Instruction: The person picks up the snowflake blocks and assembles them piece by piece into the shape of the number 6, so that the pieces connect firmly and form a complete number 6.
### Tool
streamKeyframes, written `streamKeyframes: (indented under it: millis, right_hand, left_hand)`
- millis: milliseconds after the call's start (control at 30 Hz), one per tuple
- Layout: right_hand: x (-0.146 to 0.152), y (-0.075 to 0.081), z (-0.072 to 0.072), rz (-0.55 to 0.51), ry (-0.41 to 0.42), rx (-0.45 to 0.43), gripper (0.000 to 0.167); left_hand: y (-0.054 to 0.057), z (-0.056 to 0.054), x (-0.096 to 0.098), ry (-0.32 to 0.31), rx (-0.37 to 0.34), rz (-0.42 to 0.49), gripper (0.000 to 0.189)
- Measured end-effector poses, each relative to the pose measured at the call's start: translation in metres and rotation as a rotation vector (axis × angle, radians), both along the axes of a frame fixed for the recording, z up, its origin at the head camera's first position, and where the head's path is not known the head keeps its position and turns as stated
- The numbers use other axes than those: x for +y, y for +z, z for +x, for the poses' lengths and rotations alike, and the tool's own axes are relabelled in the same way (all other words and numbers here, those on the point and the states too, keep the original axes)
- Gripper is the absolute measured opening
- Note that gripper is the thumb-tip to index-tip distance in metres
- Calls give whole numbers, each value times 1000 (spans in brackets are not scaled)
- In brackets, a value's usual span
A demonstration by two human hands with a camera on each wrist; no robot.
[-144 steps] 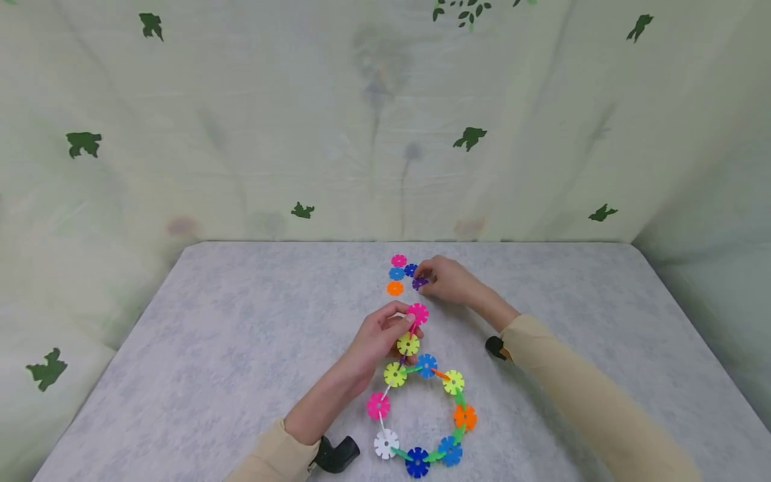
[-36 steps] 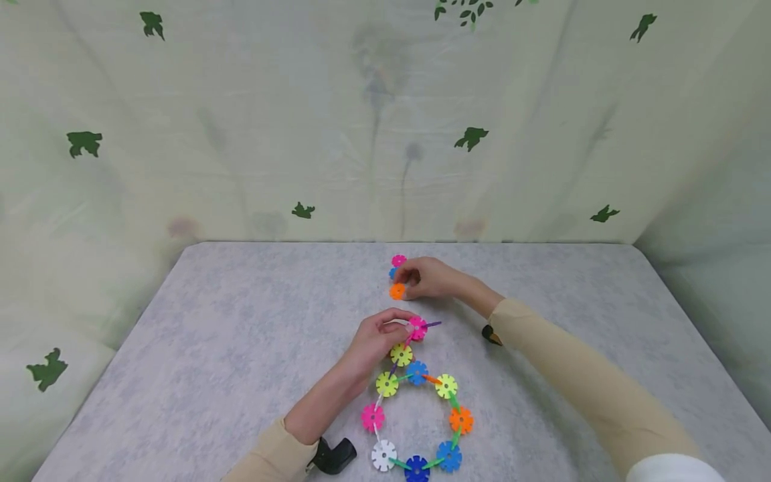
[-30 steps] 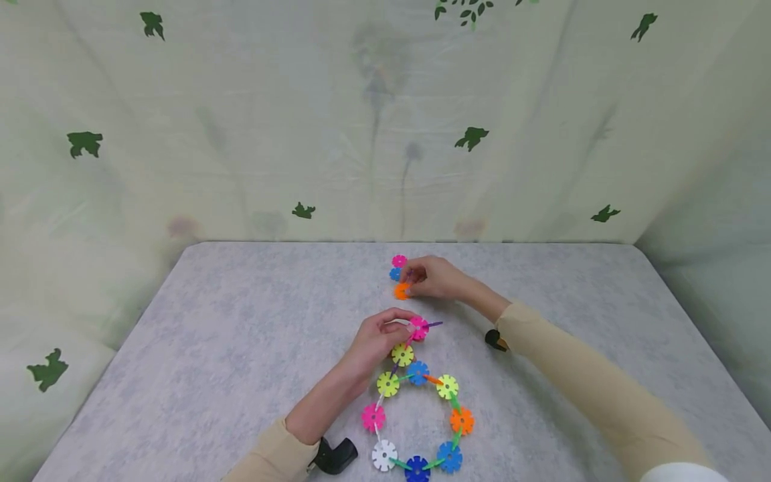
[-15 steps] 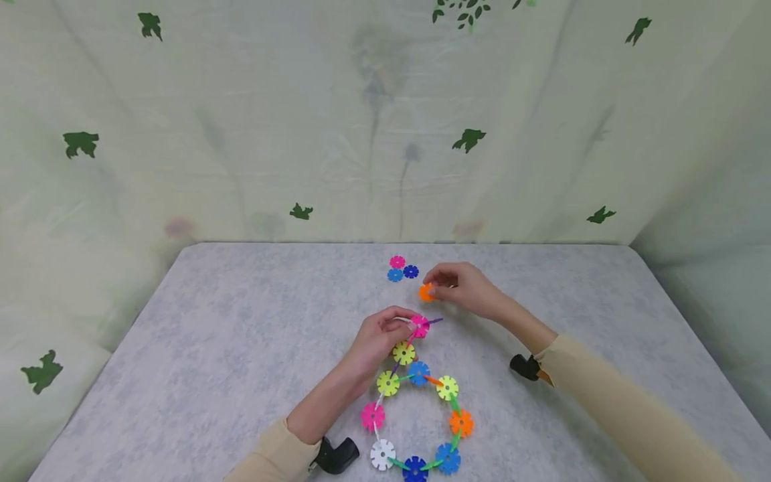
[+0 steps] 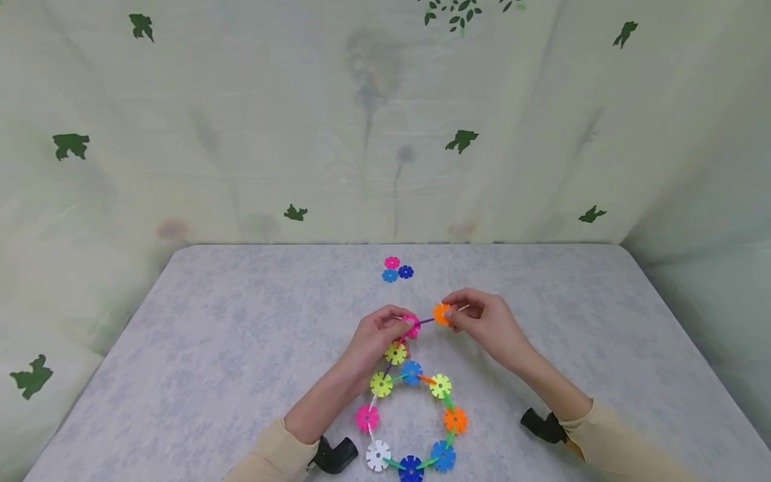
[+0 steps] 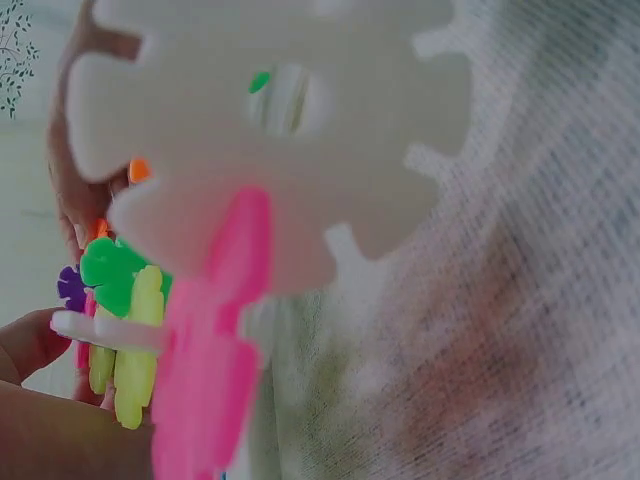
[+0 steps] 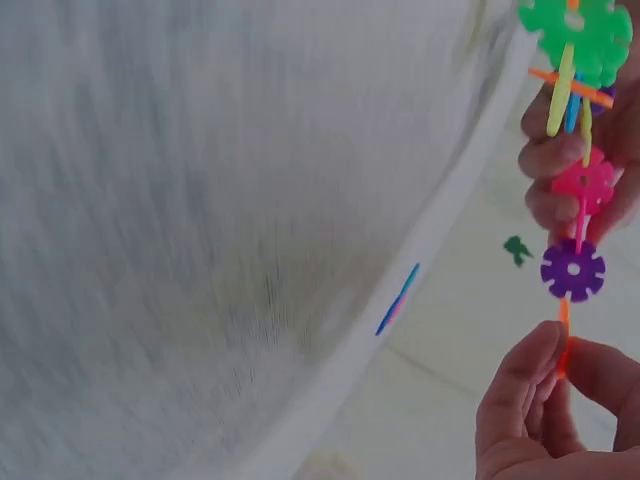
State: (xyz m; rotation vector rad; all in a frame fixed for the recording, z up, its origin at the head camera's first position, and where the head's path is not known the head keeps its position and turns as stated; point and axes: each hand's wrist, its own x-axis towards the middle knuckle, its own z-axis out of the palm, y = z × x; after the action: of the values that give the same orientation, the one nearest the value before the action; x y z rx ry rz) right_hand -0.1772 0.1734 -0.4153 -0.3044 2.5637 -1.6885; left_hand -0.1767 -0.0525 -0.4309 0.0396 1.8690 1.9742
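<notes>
My left hand (image 5: pixel 373 341) pinches a pink snowflake disc (image 5: pixel 411 326) at the upper end of a chain of interlocking plastic discs. Edge-on from that pink piece, a purple disc (image 7: pixel 552 272) reaches toward my right hand (image 5: pixel 484 321). Between thumb and fingers, the right hand holds an orange disc (image 5: pixel 442 313), whose edge meets the purple one. Below the left hand, a yellow disc (image 5: pixel 395 353) leads down to a closed ring of slotted discs, with a white disc (image 5: pixel 378 456) at lower left. That white piece looms large in the left wrist view.
Three loose discs, a pink one (image 5: pixel 392 262), a light blue one (image 5: pixel 390 275) and a dark blue one (image 5: pixel 406 272), lie toward the back of the grey table (image 5: pixel 241 321). A pale curtain (image 5: pixel 253 120) with green bird shapes hangs behind it.
The right hand first added the purple disc to the pink one, then took the orange disc from the loose pieces and brought it forward to the purple disc. The left hand stays on the pink disc.
</notes>
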Motion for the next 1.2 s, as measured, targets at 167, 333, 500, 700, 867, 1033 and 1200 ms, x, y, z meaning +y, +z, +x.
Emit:
streamKeyframes:
  millis: [167,333,500,700,867,1033,1200]
  right_hand:
    - [-3,-1,11,-58,-54,-7,18]
    - [-4,-2,14,-75,-48,3,18]
    - [-6,-2,17,-101,-36,-9,17]
    - [-8,-4,20,-134,-24,-1,16]
    - [-10,-6,20,-139,-13,11,16]
    - [-13,-6,18,-115,8,28,16]
    - [-18,1,15,-114,7,-6,19]
  left_hand:
    - [1,-1,1,15,-36,46,23]
    - [0,0,1,17,-52,67,23]
    - [1,1,2,6,-46,81,23]
    - [4,2,2,24,-38,94,17]
    - [4,2,3,49,-27,94,13]
    - [4,2,3,49,-34,89,14]
    - [3,-1,-2,9,-37,78,16]
